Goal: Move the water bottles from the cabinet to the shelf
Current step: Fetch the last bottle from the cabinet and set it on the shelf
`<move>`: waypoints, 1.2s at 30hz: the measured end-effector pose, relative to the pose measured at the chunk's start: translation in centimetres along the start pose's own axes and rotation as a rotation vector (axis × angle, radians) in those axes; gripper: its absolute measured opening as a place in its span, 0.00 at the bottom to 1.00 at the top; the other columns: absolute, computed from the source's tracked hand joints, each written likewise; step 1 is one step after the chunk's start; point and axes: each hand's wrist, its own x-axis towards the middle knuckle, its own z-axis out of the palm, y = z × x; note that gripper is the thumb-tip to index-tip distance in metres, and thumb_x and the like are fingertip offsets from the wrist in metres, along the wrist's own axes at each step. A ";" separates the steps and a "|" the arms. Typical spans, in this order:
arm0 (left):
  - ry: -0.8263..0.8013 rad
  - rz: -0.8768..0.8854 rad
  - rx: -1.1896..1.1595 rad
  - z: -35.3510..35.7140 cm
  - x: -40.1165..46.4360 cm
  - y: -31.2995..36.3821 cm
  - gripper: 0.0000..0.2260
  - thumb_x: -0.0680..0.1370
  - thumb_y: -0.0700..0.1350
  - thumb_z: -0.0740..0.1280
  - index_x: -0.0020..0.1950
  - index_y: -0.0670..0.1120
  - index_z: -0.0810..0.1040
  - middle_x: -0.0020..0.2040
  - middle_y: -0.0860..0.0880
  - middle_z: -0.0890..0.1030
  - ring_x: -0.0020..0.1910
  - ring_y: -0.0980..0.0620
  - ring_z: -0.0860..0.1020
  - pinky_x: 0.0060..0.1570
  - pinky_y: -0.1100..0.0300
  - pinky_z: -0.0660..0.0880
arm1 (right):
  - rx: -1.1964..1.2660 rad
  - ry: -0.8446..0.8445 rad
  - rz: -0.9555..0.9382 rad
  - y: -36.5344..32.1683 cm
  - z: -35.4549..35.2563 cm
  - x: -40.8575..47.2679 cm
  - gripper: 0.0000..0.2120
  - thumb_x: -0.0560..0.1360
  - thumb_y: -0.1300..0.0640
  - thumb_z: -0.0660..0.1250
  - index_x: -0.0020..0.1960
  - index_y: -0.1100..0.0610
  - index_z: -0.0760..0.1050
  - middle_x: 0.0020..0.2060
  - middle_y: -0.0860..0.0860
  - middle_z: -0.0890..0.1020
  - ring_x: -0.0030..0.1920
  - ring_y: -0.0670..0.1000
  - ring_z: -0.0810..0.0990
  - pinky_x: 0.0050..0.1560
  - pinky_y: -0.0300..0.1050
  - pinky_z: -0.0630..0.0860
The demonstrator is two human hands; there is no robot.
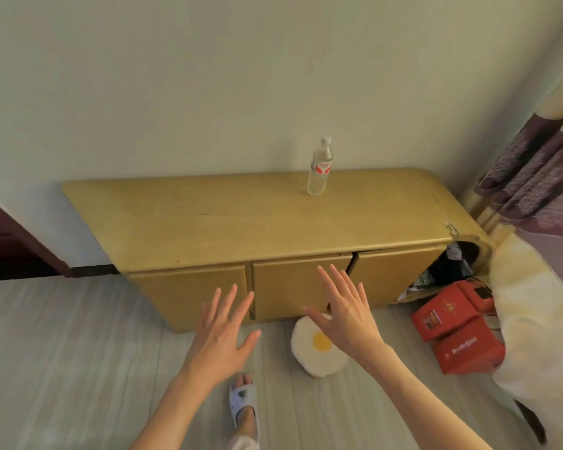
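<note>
left hand (220, 336), right hand (345, 315): fingers apparently spread

Print on the red boxes (455, 332) and the bottle (320, 167) label is illegible.

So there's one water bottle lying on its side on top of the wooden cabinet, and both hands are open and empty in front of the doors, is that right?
Not quite. The water bottle stands upright on the cabinet, cap up, not on its side; the head view shows it. The rest holds: the left hand and right hand are open and empty, fingers spread, in front of the doors.
</note>
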 end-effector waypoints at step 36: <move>-0.129 0.074 0.117 -6.3 45.3 -8.3 0.34 0.68 0.71 0.35 0.72 0.57 0.44 0.75 0.50 0.45 0.71 0.54 0.37 0.69 0.55 0.37 | 0.218 0.292 0.311 11.0 -3.8 50.1 0.12 0.73 0.63 0.64 0.55 0.65 0.71 0.47 0.61 0.75 0.46 0.62 0.72 0.41 0.50 0.69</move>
